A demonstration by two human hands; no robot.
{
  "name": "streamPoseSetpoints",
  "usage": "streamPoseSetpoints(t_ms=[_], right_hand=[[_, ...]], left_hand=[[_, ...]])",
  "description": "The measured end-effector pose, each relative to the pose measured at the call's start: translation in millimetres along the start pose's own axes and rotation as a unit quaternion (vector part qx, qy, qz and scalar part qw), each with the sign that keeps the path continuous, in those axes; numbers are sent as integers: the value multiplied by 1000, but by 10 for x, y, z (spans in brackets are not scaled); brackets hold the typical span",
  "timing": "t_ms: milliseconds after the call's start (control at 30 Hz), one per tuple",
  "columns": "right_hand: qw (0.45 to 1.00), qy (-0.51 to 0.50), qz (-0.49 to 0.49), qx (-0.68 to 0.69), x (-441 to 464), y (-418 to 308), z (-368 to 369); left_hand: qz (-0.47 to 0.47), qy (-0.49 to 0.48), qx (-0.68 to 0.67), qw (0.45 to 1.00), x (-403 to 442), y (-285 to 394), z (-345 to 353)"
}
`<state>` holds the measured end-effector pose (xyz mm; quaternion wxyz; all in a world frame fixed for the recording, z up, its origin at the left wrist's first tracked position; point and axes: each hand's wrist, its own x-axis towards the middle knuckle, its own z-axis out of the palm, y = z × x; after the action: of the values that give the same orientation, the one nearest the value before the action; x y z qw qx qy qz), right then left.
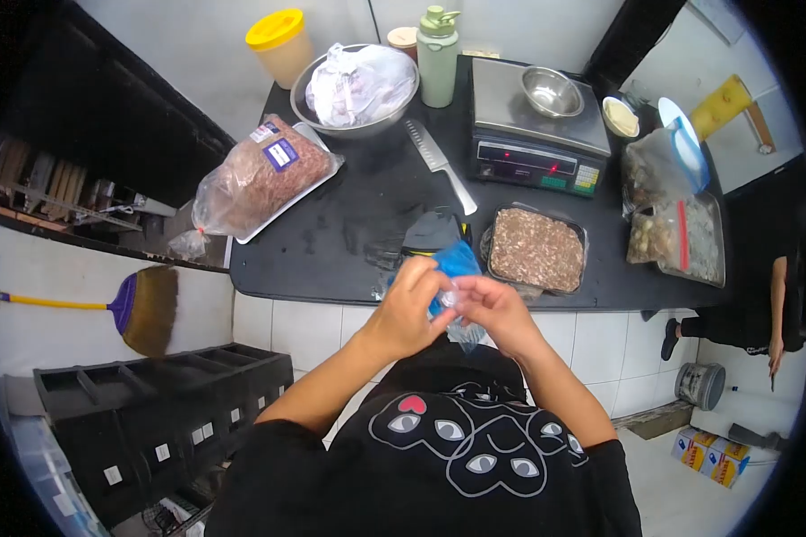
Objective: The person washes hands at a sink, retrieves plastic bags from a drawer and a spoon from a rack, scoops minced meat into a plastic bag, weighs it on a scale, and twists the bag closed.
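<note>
- Blue plastic (458, 259), w/ a clear part bunched up, is btwn the 2 hands, just off the near edge of the worktop (358, 259); its blue end points far, clear end hangs near, so long axis runs approx near-far
- Left hand (403, 309) is on its left side, right hand (503, 313) on its right; both touch it, so neither is clearly nearer
- Left fingers: thumb & fingertips drawn tog., pinching the bunched clear part
- Right fingers: thumb & index closed on the same bit from the right, other fingers loosely curled; exact gap btwn tips is too small to tell
- Just far of the hands: a dark item w/ yellow bits (432, 234), partly hidden, can't tell what
- Nr right hand, to its far right: black tray of minced meat (535, 251), flat on the worktop
- Knife (439, 163) lies farther off, blade far-left, handle near-right, btwn the hands & scale (501, 94); small metal bowl (551, 94) sits on the scale
- Left side: big bag of minced meat (264, 179) on a white tray (309, 134); far of it, large metal bowl (349, 130) w/ a white bag (358, 85) in it, green bottle (438, 67) just right
- Far right: bags of food (658, 170); beyond the worktop, another person's arm (778, 304), well apart
</note>
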<state>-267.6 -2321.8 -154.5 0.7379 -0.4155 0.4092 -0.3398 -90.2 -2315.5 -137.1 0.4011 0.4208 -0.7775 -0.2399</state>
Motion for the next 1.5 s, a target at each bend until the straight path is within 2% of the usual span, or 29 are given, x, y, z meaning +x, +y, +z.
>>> streamPoseSetpoints(t_ms=[67, 200, 300, 400, 433, 467, 533, 600, 700, 800, 833, 933, 967, 1067, 1100, 1200, 1233, 1267, 1333, 1433, 1500], right_hand=[[999, -10, -22, -33, 143, -67, 50], [993, 20, -29, -115, 380, 40, 0], [982, 29, -26, -182, 469, 55, -76], [989, 64, -108, -84, 609, 120, -175], [991, 63, -110, -42, 659, 132, -228], [996, 71, -50, 1, 661, 42, -244], [996, 22, -74, 54, 777, 77, -413], [990, 18, -75, 117, 784, -19, -489], [981, -6, -79, 176, 700, -232, -642], [978, 3, -84, 189, 566, -426, -875], [978, 8, -86, 189, 511, -487, -962], [973, 6, -110, 203, 358, -551, -1156], [972, 5, -116, 203, 313, -572, -1192], [975, 6, -117, 191, 216, -569, -1275], [976, 8, -116, 185, 186, -554, -1303], [977, 43, -107, 180, 35, -532, -1456], [978, 52, -115, 168, -9, -528, -1531], [978, 63, -122, 156, -58, -521, -1611], [978, 71, -125, 148, -164, -540, -1685], [979, 57, -122, 151, -288, -654, -1585], [980, 45, -128, 147, -333, -677, -1515]], left_hand=[[22, 36, 65, 997, 50, -126, -24], [-16, 11, 120, 993, 74, -248, -62], [-64, 44, 144, 987, 80, -493, -106], [-90, 106, 180, 974, 97, -807, -150], [-89, 124, 193, 969, 116, -860, -151], [-87, 141, 206, 964, 142, -890, -153], [-78, 172, 220, 957, 204, -935, -98], [-62, 203, 220, 952, 257, -965, 25], [-107, 105, 193, 970, 206, -1098, 280], [-256, -40, 237, 936, 209, -812, 376], [-334, -107, 239, 905, 246, -696, 338], [-237, -39, 166, 956, 436, -325, 248], [-151, 15, 35, 988, 530, -316, 273], [-224, 39, -219, 949, 787, -118, 481], [-184, 98, -140, 968, 869, -110, 605], [-266, 5, -169, 949, 991, -455, 669], [-240, 2, -210, 948, 987, -476, 643], [-266, -13, -277, 923, 988, -475, 572], [-285, 21, -340, 896, 965, -569, 592], [-153, 32, -404, 901, 1007, -175, 868], [-148, -93, -392, 903, 1017, -100, 1054]])
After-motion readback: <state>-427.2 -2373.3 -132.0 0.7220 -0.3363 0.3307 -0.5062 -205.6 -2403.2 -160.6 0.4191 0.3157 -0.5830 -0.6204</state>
